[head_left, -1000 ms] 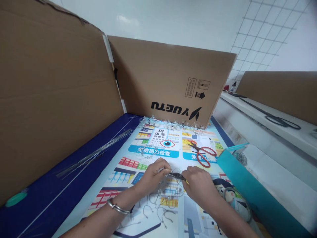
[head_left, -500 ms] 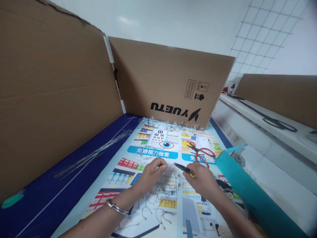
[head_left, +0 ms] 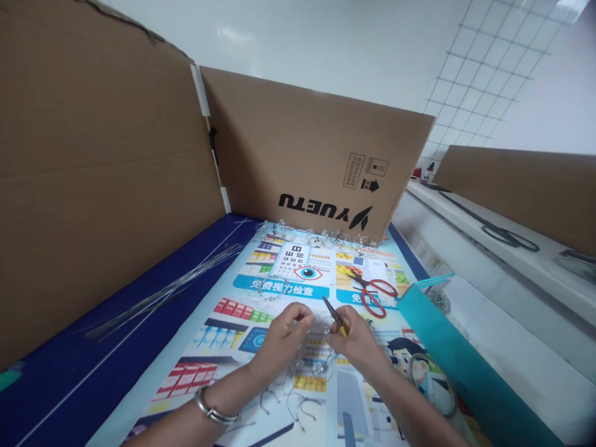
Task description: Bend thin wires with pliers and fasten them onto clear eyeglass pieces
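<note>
The pliers [head_left: 333,315] are gripped in the right hand [head_left: 354,343]; the left hand [head_left: 286,338] is pinched closed, contents unclear. Tangled wire [head_left: 319,366], at seven o'clock from the pliers, might be snagged by a quick lift.

We cannot tell whether our left hand [head_left: 287,335] pinches anything; the fine wires [head_left: 318,367] between our hands blur together. Our right hand [head_left: 357,344] hides the handles of the pliers [head_left: 332,310]. Edges crop the teal box [head_left: 459,360] and a green object [head_left: 10,376].
</note>
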The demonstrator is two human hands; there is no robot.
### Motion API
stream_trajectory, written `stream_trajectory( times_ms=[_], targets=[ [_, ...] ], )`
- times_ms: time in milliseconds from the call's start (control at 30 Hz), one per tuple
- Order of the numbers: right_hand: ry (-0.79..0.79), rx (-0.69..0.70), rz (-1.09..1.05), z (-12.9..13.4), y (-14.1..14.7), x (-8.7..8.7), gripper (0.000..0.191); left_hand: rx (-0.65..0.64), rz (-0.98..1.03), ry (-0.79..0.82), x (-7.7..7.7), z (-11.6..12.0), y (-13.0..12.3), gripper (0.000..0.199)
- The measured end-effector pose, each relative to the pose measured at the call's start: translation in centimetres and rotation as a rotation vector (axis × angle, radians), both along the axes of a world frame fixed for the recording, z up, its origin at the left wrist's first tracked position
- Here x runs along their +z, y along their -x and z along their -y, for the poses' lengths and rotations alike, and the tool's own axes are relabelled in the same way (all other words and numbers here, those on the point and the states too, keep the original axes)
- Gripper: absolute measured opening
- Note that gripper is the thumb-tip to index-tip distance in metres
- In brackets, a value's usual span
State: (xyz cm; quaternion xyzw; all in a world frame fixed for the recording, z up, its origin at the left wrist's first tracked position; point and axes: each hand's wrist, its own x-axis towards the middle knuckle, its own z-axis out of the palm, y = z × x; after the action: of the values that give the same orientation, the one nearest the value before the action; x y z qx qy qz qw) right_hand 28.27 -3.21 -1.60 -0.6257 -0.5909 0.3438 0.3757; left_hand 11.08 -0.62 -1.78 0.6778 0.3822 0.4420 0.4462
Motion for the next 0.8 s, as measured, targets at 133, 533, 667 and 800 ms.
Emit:
stream_trajectory(
  times_ms=[133, 533, 667, 800],
  targets=[
    [-0.003, 0.015, -0.05, 0.08, 0.08, 0.36, 0.022, -0.012, 0.012, 0.029, -0.19, 0.0, -0.07, 0.014],
    [0.003, 0.097, -0.048, 0.07, -0.01, 0.34, 0.024, -0.049, -0.023, 0.011, -0.15, 0.14, -0.09, 0.016],
    [0.03, 0.112, -0.091, 0.11, -0.1, 0.31, 0.025, -0.048, -0.036, -0.01, -0.29, 0.18, -0.14, 0.016],
    [0.034, 0.094, -0.081, 0.06, -0.04, 0.17, 0.023, -0.046, -0.05, -0.041, -0.35, 0.22, -0.22, 0.015]
  ],
)
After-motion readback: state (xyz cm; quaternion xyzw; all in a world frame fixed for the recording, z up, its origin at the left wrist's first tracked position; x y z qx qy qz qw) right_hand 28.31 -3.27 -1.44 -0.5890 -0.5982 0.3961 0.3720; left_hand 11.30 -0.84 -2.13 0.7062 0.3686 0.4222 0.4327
